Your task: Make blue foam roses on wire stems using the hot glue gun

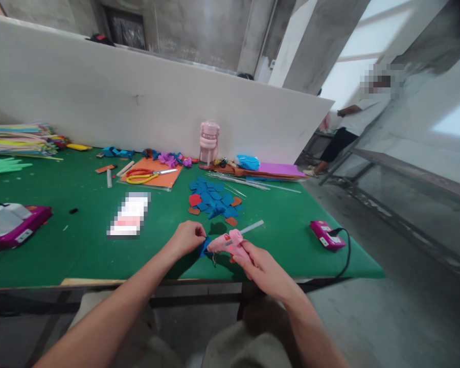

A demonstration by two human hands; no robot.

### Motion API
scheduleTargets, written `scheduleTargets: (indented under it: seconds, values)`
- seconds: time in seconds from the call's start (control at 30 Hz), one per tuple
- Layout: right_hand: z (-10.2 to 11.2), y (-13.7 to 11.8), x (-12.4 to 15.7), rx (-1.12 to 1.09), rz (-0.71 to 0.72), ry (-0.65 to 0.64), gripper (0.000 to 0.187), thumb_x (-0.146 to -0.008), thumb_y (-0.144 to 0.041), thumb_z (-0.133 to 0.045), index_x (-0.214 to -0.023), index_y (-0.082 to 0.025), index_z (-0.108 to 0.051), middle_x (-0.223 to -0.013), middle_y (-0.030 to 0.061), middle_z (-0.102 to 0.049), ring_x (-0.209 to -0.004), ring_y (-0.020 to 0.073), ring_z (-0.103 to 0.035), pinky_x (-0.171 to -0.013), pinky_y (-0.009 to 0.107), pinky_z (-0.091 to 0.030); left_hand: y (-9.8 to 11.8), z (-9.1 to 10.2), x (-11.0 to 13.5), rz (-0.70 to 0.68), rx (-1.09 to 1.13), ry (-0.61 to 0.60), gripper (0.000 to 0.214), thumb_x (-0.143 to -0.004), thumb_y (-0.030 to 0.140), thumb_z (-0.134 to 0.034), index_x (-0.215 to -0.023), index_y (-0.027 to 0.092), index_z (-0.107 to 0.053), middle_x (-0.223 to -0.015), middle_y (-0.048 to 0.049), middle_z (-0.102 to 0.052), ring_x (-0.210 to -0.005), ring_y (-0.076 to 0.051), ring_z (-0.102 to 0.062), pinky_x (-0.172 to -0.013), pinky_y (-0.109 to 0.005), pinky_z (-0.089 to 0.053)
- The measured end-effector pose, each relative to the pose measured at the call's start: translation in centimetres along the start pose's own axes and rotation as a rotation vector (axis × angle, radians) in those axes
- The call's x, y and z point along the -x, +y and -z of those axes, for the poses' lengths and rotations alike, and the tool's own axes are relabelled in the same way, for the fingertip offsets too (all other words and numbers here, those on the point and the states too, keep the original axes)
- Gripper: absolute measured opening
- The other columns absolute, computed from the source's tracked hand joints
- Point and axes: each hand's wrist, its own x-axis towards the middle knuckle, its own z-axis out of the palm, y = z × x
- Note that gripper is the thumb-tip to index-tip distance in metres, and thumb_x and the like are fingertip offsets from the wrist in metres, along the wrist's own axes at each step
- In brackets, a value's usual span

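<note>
My right hand is wrapped round the handle of a pink hot glue gun. A clear glue stick juts from the back of the gun. My left hand is closed in a pinch on a small blue felt piece, right at the gun's nozzle. Whether the nozzle touches the felt I cannot tell. Just beyond both hands lies a loose pile of blue felt pieces, with a red piece and several brown ones among them.
On the green table are yellow-and-red scissors, a pink bottle, thin wires and two magenta power strips. Pipe cleaners lie at the left. A white board stands behind. Another person is at the far right.
</note>
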Motion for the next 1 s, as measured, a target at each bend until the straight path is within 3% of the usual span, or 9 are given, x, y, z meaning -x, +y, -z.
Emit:
scheduleTargets:
  seconds: [0.5, 1.0]
  values:
    - [-0.2, -0.22, 0.0, 0.008, 0.027, 0.007, 0.022, -0.089, -0.034, -0.04, -0.093, -0.018, -0.054, -0.071, 0.0021, -0.058, -0.064, 0.0142, -0.051, -0.057, 0.023, -0.037, 0.01, 0.03, 0.06, -0.004, 0.013, -0.001, 0.016, -0.063, 0.014, -0.054, -0.068, 0.015, -0.069, -0.067, -0.004, -0.069, -0.064, -0.016, -0.061, -0.057, -0.023, -0.041]
    - [-0.41, 0.16, -0.1, 0.047, 0.049, 0.032, 0.021, -0.089, -0.033, -0.039, -0.094, -0.019, -0.053, -0.089, 0.0057, -0.062, -0.076, 0.0172, -0.054, -0.065, 0.026, -0.039, 0.0, 0.0, 0.09, -0.008, 0.017, -0.001, 0.015, -0.063, 0.013, -0.053, -0.067, 0.015, -0.068, -0.065, -0.0026, -0.067, -0.062, -0.014, -0.059, -0.055, -0.022, -0.039]
